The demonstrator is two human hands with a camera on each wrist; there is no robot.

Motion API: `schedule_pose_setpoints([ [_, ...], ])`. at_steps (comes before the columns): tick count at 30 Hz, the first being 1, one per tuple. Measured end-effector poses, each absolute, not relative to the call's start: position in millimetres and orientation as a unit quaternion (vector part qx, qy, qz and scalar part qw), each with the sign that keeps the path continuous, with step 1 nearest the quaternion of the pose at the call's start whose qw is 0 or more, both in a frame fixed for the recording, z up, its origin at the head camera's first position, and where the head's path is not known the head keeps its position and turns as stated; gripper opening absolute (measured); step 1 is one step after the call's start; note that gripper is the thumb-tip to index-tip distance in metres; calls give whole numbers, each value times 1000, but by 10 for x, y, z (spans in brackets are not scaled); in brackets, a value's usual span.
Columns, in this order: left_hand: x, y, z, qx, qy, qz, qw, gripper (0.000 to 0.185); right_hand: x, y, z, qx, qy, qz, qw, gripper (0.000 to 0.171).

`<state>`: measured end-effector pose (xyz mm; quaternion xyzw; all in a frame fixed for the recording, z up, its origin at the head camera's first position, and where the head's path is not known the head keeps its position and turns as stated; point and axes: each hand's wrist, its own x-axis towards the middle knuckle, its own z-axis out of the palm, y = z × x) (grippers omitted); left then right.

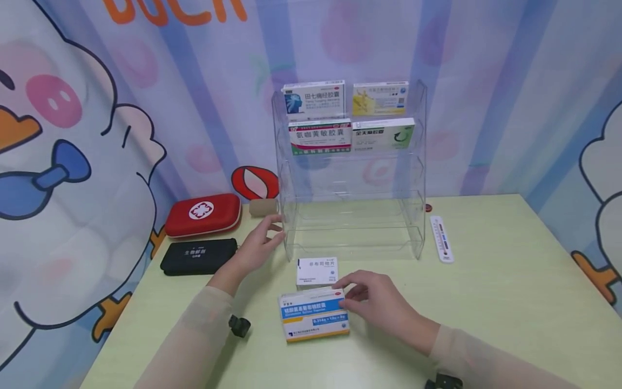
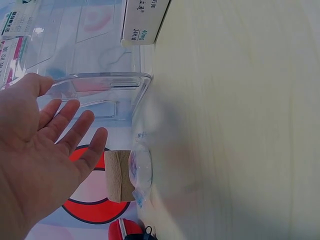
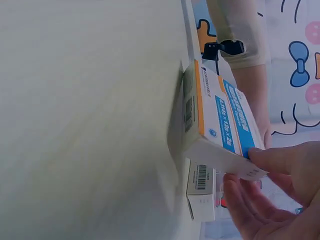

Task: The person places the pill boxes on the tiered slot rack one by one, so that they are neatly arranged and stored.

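Note:
My right hand point(image 1: 376, 300) pinches a white, blue and orange medicine box point(image 1: 313, 327) by its right edge, thumb on the front and fingers behind. In the right wrist view that box point(image 3: 222, 112) leans at a tilt over the table. Just behind it lies a smaller white medicine box point(image 1: 317, 270). My left hand point(image 1: 257, 246) is at the left side of a clear tiered display rack point(image 1: 357, 251), fingers spread and relaxed; in the left wrist view the thumb lies against the rack's edge, though contact is unclear.
Upper tiers hold several medicine boxes, including a red-and-white one point(image 1: 320, 136) and a green-and-white one point(image 1: 384, 135). Left of the rack are a red first-aid case point(image 1: 204, 216), a black pouch point(image 1: 194, 256) and a tan roll point(image 1: 263, 208). A thermometer card point(image 1: 441, 239) lies to the right.

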<state>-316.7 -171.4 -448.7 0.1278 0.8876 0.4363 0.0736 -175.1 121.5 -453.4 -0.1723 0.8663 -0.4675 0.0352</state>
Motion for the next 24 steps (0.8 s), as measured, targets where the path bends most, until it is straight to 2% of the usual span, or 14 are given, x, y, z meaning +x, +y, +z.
schedule_pose_setpoints([
  [3,-3168,-1709,-4473,133,887,437,73,52,-1798,1251,-4469,-207,855,-476,-4,27],
  [7,-3165,-1705,-4456,143,885,437,71,52,-1922,1314,-4308,-246,839,-477,-85,27],
  [13,-3166,-1686,-4461,145,887,434,66,51,-2287,1455,-3933,-247,828,-463,-197,25],
  [24,-3182,-1717,-4513,129,890,433,67,53,-3069,1487,-3477,-198,791,-497,-298,26],
])
